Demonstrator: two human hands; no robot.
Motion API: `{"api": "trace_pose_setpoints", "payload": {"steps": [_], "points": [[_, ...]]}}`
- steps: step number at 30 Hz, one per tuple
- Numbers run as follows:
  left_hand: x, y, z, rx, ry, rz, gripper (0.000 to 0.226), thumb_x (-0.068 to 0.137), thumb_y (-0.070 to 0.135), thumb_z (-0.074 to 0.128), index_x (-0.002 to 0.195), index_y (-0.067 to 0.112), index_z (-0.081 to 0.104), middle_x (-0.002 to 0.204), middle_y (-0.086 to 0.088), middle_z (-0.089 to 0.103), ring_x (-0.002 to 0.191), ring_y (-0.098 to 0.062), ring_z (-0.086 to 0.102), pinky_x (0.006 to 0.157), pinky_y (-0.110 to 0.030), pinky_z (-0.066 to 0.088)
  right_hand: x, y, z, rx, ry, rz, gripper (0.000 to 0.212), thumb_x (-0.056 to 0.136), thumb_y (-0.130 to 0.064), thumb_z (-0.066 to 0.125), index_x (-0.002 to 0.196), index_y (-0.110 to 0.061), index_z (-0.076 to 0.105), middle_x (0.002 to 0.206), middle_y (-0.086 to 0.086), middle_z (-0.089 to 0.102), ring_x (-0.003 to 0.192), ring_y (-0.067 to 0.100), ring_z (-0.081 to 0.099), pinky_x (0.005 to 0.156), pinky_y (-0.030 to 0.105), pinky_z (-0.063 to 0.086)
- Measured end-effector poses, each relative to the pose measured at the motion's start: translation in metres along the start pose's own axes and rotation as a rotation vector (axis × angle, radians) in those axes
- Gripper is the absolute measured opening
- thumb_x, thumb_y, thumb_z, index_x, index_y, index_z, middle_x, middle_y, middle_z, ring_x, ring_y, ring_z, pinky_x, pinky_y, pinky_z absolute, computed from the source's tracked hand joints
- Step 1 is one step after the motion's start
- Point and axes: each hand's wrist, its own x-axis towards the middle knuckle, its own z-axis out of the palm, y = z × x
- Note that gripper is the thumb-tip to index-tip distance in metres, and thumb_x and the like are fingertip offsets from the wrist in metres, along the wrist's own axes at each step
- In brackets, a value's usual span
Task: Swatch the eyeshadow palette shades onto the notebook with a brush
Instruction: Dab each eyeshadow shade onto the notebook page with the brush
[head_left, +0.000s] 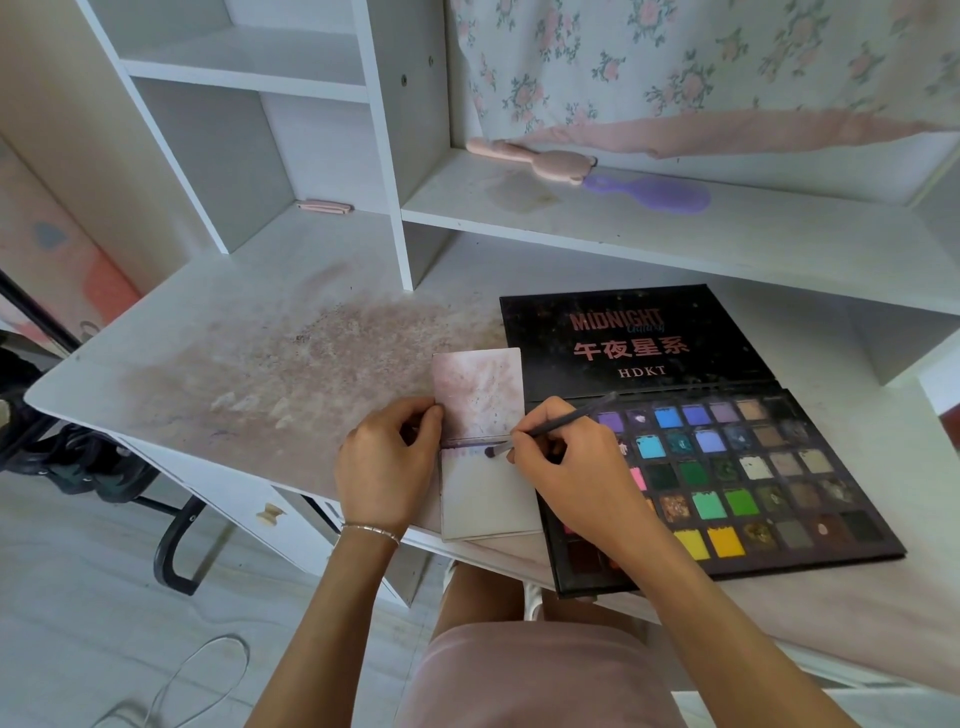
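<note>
On white desk (218, 322), near front edge:
- Eyeshadow palette (727, 467): lid flat open, pans exposed beside notebook, probably for short brush reach.
- Notebook (488, 493): open, touching palette's left edge; upper page flipped back, lower page bared for swatches.
- Left hand (387, 467): pinches flipped page, likely steadying it.
- Right hand (566, 467): pen-style hold on brush.
- Brush (550, 428): dark tip on lower page's top edge.

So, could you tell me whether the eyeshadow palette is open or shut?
Open: the eyeshadow palette lies flat, its lid folded back, colour pans exposed.
</note>
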Motion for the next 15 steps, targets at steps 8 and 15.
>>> {"api": "trace_pose_setpoints", "payload": {"steps": [8, 15], "points": [[0.0, -0.0007, 0.0005, -0.002, 0.01, 0.006, 0.012, 0.083, 0.019, 0.06, 0.087, 0.02, 0.072, 0.082, 0.0, 0.071, 0.076, -0.018, 0.063, 0.067, -0.027, 0.046, -0.0005, 0.001, 0.0001, -0.001, 0.008, -0.011, 0.022, 0.087, -0.014, 0.056, 0.073, -0.03, 0.048, 0.076, 0.003, 0.064, 0.072, 0.014, 0.059, 0.063, 0.023, 0.049], [0.0009, -0.0006, 0.0003, -0.002, 0.0, 0.014, 0.014, 0.084, 0.019, 0.059, 0.088, 0.021, 0.072, 0.08, 0.0, 0.071, 0.075, -0.018, 0.063, 0.067, -0.028, 0.048, -0.0001, 0.0014, 0.0002, -0.005, 0.004, -0.02, 0.022, 0.088, -0.016, 0.055, 0.074, -0.031, 0.047, 0.078, 0.001, 0.064, 0.074, 0.01, 0.059, 0.063, 0.019, 0.048]]}}
